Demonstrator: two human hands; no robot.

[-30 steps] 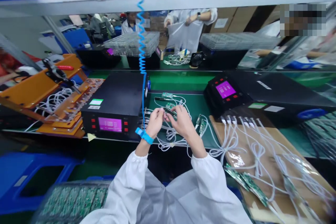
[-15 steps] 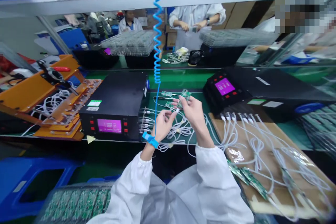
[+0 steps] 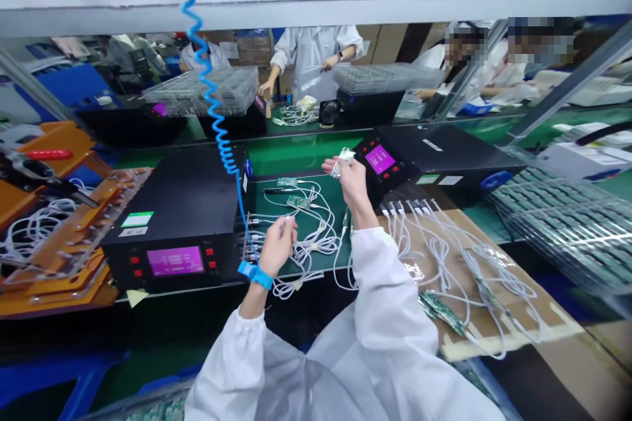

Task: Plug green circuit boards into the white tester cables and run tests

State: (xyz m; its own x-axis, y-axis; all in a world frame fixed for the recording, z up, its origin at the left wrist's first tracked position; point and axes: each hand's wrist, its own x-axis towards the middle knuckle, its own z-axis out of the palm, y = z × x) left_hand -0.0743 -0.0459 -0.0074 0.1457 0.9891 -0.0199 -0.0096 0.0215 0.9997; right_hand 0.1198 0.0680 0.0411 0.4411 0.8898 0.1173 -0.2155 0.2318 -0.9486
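My left hand (image 3: 279,245), with a blue wrist strap (image 3: 255,274) on its wrist, is closed in a pinch. A small white cable plug (image 3: 289,218) shows at its fingertips, mostly hidden. Higher and to the right, my right hand (image 3: 352,183) holds a small circuit board (image 3: 344,159) between thumb and fingers, near the right tester. Between the hands, a green circuit board (image 3: 298,202) with a white cable lies on the mat, and another circuit board (image 3: 287,181) is behind it. Bundled white cables (image 3: 316,245) lie just right of my left hand.
A black tester (image 3: 172,210) with a lit screen stands left, another black tester (image 3: 444,158) right. Cardboard (image 3: 459,276) carries cables and boards. A coiled blue cord (image 3: 212,102) hangs ahead. An orange fixture (image 3: 64,283) stands far left; clear trays (image 3: 567,223) are stacked right.
My hands have moved apart: the left lower and leftward, the right up with the circuit board, away from the cables. The camera view has turned right.
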